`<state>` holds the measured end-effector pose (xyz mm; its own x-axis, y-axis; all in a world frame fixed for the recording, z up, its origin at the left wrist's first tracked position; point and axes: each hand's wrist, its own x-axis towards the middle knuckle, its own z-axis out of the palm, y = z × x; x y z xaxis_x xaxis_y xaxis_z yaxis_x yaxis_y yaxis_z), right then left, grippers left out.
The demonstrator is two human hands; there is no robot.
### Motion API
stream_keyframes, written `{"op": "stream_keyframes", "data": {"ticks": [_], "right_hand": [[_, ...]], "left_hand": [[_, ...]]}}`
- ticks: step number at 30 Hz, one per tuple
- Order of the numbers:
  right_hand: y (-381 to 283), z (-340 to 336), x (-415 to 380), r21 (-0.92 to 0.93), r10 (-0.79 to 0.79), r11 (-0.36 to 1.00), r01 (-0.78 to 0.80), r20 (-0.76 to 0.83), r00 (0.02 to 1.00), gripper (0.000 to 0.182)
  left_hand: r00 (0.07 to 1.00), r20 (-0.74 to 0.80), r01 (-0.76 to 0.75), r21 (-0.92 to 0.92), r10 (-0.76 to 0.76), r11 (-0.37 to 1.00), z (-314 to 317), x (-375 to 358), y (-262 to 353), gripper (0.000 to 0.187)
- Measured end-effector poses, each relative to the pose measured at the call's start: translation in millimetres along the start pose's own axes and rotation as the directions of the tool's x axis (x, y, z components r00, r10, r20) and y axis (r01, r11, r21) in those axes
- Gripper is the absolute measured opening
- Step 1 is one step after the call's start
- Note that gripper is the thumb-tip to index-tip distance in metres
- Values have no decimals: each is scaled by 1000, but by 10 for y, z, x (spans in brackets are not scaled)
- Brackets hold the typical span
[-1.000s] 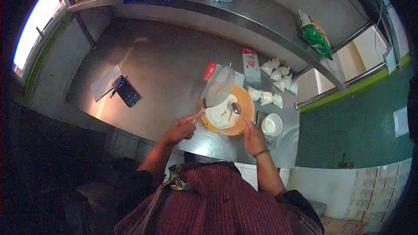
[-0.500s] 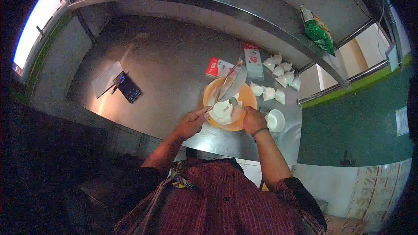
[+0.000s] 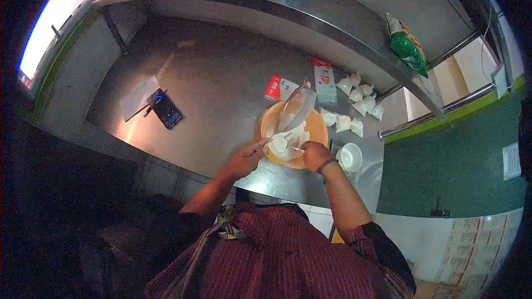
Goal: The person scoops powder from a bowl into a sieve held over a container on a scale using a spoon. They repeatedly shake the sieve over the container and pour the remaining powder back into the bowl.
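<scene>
Left hand is gripping the thin handle of a wire-mesh sieve, tilting it steeply over the orange bowl, while the right hand is closing round a spoon and working it in the white flour heaped inside that bowl. Judging by its build, the sieve is light and stiff, but its mesh is dentable, so the handle is the sensible hold. Flour is behaving as a loose powder, likely spilling if jolted. Bowl is sitting on the steel worktop, near small white packets and a white cup.
</scene>
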<state>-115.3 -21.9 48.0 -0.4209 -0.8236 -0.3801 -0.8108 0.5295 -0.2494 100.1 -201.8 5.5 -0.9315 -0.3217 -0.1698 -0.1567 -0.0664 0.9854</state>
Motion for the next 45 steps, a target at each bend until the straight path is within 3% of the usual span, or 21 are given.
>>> {"op": "stream_keyframes", "data": {"ticks": [2, 5, 9, 11, 12, 14, 16, 18, 19, 20, 21, 23, 25, 26, 30, 33, 35, 38, 41, 43, 45], "right_hand": [[16, -9, -8, 2, -8, 1000, 8, 12, 1000, 36], [-42, -66, -66, 64, -28, 998, 28, 5, 1000, 33], [32, -48, -148, 171, -2, 985, 9, -36, 999, 29], [77, -10, -233, 213, -5, 977, 19, -70, 998, 28], [129, 29, -271, 232, -15, 972, 40, -110, 994, 26], [229, 113, -371, 251, -23, 966, 61, -150, 988, 25], [294, 168, -491, 319, 84, 948, 3, -257, 963, 22], [328, 189, -591, 333, 113, 943, -19, -267, 957, 22], [317, 180, -645, 344, 141, 938, -39, -277, 951, 21], [307, 173, -704, 347, 146, 937, -42, -279, 949, 21], [284, 141, -769, 328, 131, 944, -25, -306, 943, 21], [273, 96, -856, 305, 117, 952, -9, -341, 933, 21], [278, 90, -919, 481, 216, 874, -68, -260, 941, 25], [288, 95, -939, 481, 217, 874, -67, -263, 940, 25], [353, 119, -985, 517, 226, 855, -42, -298, 928, 23], [343, 45, -1034, 518, 214, 855, -22, -314, 925, 23], [256, -88, -1079, 509, 210, 861, -22, -315, 926, 23], [153, -255, -1088, 491, 218, 870, -41, -309, 926, 22], [151, -298, -1008, 516, 241, 853, -77, -259, 935, 23], [208, -232, -906, 458, 147, 888, 48, -380, 913, 24], [199, -214, -852, 470, 150, 881, 56, -390, 909, 24]], "left_hand": [[994, 33, 100, 62, -102, 993, 11, -31, 126, 47], [999, 42, -22, 66, 19, 998, 47, -52, 185, 47], [1000, 6, -21, 110, 20, 994, 93, -73, 182, 46], [971, -14, -223, 299, 238, 928, 70, -59, 90, 46], [971, -13, -224, 300, 239, 927, 55, -85, 119, 46], [989, -86, -72, 437, 122, 897, 17, -158, 168, 51], [994, -76, -29, 487, 75, 873, -33, -246, 473, 54], [997, -65, 10, 538, 29, 843, -58, -246, 465, 57], [950, -81, -192, 608, 300, 771, -78, -219, 325, 58], [832, -72, -366, 673, 550, 643, -91, -194, 183, 59], [831, -66, -372, 672, 552, 640, -92, -227, 252, 59], [934, -126, -205, 573, 333, 794, -103, -316, 483, 59], [948, -131, -148, 625, 290, 766, -137, -298, 435, 58], [960, -144, -84, 673, 242, 735, -144, -290, 410, 56], [953, -217, -25, 646, 214, 763, -121, -285, 389, 54], [917, -237, -91, 658, 320, 747, -75, -319, 412, 53], [948, -246, 31, 701, 201, 713, -40, -391, 536, 56], [943, -230, 23, 765, 240, 643, -40, -409, 416, 57], [954, -206, 10, 745, 216, 666, -30, -466, 448, 58], [963, -197, 22, 734, 182, 679, -1, -518, 574, 58], [972, -186, 35, 723, 146, 690, 11, -543, 574, 58]]}}
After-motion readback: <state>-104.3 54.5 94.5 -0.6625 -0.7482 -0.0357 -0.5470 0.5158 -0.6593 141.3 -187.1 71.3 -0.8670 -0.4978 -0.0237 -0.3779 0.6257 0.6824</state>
